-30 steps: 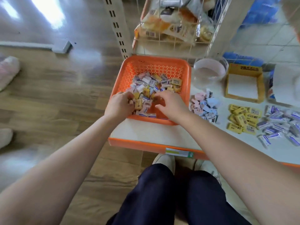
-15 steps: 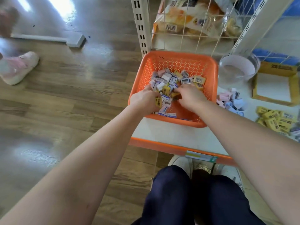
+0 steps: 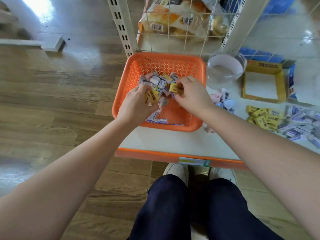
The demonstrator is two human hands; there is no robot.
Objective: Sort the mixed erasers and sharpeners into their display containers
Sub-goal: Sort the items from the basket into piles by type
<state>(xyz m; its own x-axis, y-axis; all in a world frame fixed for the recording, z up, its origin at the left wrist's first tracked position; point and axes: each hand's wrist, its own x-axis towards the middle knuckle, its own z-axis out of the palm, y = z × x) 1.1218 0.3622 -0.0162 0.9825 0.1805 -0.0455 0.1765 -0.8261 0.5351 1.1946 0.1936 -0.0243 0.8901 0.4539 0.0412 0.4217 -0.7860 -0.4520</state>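
Grip, left (image 3: 136,104): I saw it clamped on yellow eraser (image 3: 152,98).
Grip, right (image 3: 190,96): clamped on second yellow eraser (image 3: 175,88), over basket (image 3: 166,57).

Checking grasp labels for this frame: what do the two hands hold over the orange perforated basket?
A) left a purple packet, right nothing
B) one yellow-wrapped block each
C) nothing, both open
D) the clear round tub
B: the left hand grips a small yellow-wrapped rectangular block and the right hand pinches a second yellow-wrapped block, both above the orange perforated plastic basket.

Head-worn view, facing steeply down (close, wide-angle)
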